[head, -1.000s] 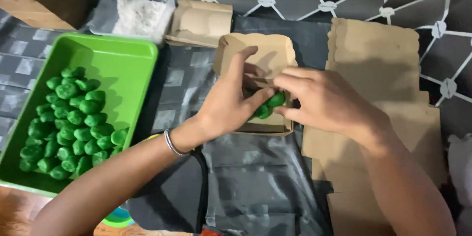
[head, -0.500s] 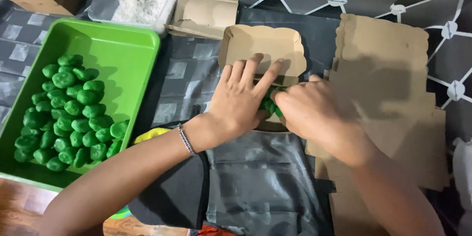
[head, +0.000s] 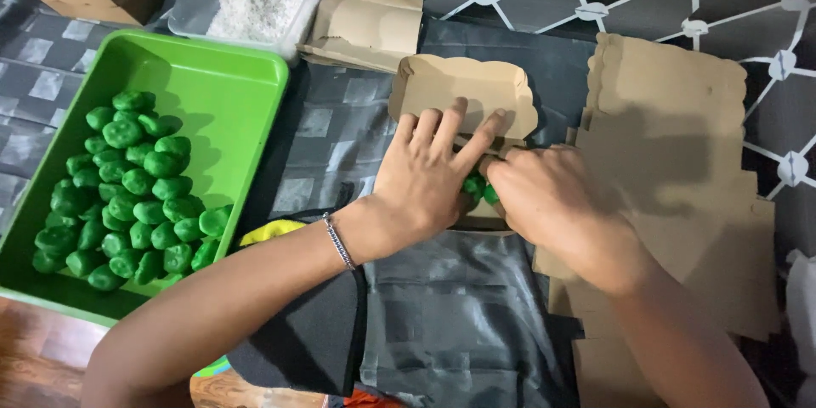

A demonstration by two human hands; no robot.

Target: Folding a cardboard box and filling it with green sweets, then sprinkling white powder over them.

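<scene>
Our left hand (head: 425,174) lies flat, fingers spread, over the small brown cardboard box (head: 463,98), pressing on the green balls (head: 476,189) inside, while our right hand (head: 552,195) curls loosely around the same cluster at the box's near edge; whether it actually grips one we cannot tell. The balls look soft, light and easily dented, so we judge they want cradling from the sides with fingertips, and the thin box would buckle unless held by its folded walls. Further left sits the green tray (head: 229,93) heaped with more balls, a clear tub of white flakes (head: 255,4) behind it, flat box blanks (head: 671,136) on our right on the dark worktop (head: 459,323).
</scene>
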